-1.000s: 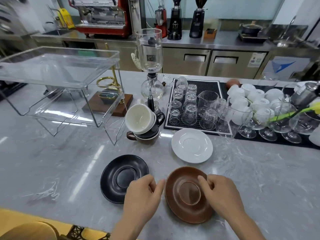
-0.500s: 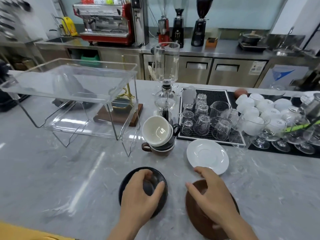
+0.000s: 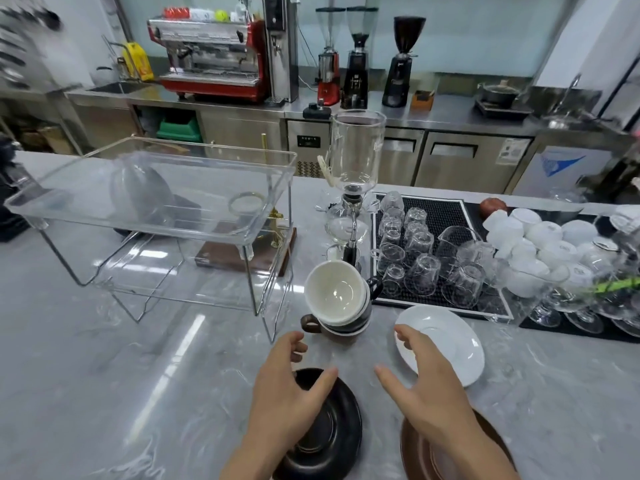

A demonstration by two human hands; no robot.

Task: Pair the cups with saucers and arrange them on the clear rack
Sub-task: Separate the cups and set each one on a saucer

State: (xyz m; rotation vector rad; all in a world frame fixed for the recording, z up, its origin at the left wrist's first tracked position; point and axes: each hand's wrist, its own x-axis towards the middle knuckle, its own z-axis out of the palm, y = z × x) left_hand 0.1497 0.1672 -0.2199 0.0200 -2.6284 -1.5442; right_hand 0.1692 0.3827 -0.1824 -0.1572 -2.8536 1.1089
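Observation:
Three cups stand stacked in the middle of the counter: a white cup (image 3: 334,294) tilted on top, a black cup (image 3: 367,299) under it, a brown cup (image 3: 313,323) at the bottom. A black saucer (image 3: 334,431) lies under my left hand (image 3: 289,386). A brown saucer (image 3: 420,452) lies under my right hand (image 3: 426,386). A white saucer (image 3: 450,341) sits just right of the stack. Both hands hover open, fingers spread, a little short of the cup stack. The clear two-tier rack (image 3: 156,202) stands at the left.
A glass siphon brewer (image 3: 353,188) stands right behind the cup stack. A black mat (image 3: 443,209) holds several upturned glasses, with white cups and stemmed glasses further right. A wooden base with a brass stand sits behind the rack.
Both hands have lifted off the black and brown saucers and moved forward toward the cup stack, fingers opening. The view has shifted closer to the stack.

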